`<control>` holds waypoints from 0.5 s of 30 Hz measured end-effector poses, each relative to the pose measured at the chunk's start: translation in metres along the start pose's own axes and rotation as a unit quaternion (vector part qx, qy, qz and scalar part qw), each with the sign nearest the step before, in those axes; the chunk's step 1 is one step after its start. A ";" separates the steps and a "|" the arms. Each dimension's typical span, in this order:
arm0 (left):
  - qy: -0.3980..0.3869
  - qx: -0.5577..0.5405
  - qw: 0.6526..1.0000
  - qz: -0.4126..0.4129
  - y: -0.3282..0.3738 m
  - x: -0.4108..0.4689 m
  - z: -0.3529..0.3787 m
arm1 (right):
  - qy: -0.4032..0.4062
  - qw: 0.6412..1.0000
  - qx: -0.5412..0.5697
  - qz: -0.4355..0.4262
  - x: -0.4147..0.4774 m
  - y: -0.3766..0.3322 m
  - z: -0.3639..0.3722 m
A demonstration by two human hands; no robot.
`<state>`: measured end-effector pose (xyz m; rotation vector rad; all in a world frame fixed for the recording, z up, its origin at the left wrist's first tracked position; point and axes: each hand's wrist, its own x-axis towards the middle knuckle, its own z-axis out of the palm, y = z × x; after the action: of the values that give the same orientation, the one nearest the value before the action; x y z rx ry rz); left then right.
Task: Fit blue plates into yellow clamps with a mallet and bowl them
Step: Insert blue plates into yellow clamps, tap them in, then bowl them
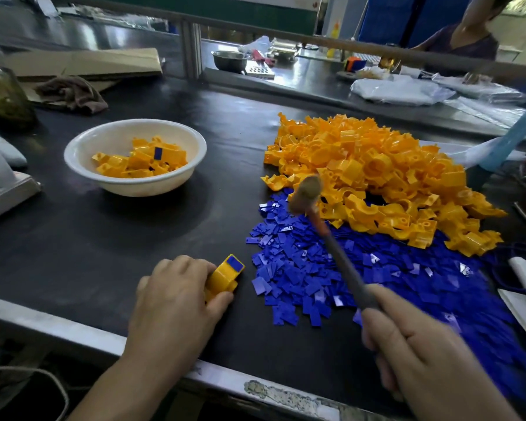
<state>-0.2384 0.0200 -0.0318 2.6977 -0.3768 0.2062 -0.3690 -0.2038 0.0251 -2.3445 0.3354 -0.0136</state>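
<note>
Few finished pieces so far. The white bowl (140, 187), well beyond the left fingertips and off to their left, holds only a shallow layer of yellow clamps, and at least one of them shows its blue insert.

Left hand (176, 296): fingers curled over one yellow clamp (220, 279), thumb against its near side, pinning it to the black table (104, 244). A blue plate (235, 262) sits in the clamp's end face, just past the fingertips. Whether it is fully seated, I cannot tell.

Right hand (413, 354): fingers wrapped round the handle of the mallet (306, 194). The head is raised and motion-blurred, ahead and to the right of the left fingers, not touching the clamp.

Stock: a loose clamp pile (377, 171) far beyond the right knuckles, and a loose plate pile (316, 278) between the two hands and under the handle. Both are large.

Judgement: the step in hand is tapping this plate home, and bowling it comes next. Going by bowl against piles, the task is in an early stage and most units are unassembled.
</note>
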 end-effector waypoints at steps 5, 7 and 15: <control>0.042 0.021 0.999 0.017 -0.005 -0.001 0.007 | -0.059 0.998 0.009 -0.019 0.007 0.000 0.024; 0.034 0.029 0.999 0.006 -0.004 0.001 0.010 | -0.052 0.998 -0.005 -0.018 0.009 -0.001 0.027; 0.016 0.073 0.996 0.042 -0.003 0.006 0.011 | -0.030 0.996 -0.076 -0.038 0.007 -0.006 0.027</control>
<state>-0.2304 0.0164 -0.0416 2.8204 -0.4833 0.3135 -0.3575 -0.1824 0.0096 -2.5017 0.2230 0.0470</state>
